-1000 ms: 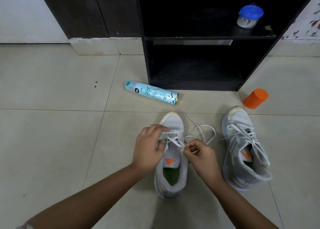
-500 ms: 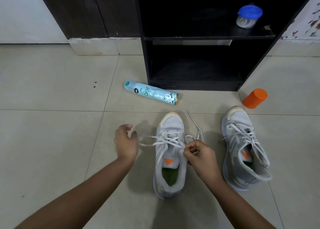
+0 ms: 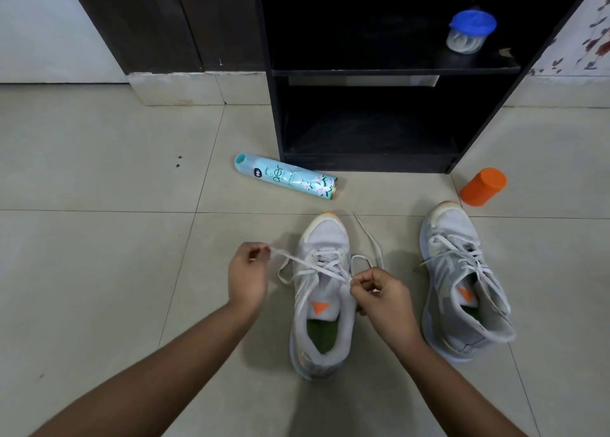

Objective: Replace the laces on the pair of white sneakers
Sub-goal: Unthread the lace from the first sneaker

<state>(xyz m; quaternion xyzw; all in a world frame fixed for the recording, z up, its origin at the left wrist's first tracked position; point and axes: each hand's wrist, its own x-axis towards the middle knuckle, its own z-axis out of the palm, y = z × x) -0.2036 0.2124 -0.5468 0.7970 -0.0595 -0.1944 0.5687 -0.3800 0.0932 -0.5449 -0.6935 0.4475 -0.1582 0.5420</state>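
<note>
Two white sneakers stand on the tiled floor (image 3: 99, 271), with toes pointing to 12 o'clock. The middle sneaker (image 3: 325, 238) is between the two hands. The other sneaker (image 3: 452, 228) stands at its 3 o'clock, apart from it, and its laces are threaded but loose.

The left hand (image 3: 247, 278) is at 9 o'clock of the middle sneaker. Its fingers are curled and pinch one end of the white lace (image 3: 317, 266), which runs from the fingers across to the eyelets. The right hand (image 3: 383, 298) is at 3 o'clock of the same shoe, just beside the tongue, and its thumb and fingers pinch another part of the lace. A free piece of lace lies on the floor toward 1 o'clock of the toe.

A light blue spray can (image 3: 287, 176) lies on its side at 11 o'clock. An orange container (image 3: 483, 186) is at 1 o'clock of the other sneaker. A dark shelf (image 3: 396, 70) at 12 o'clock carries a small jar (image 3: 470, 32) with a blue lid.
</note>
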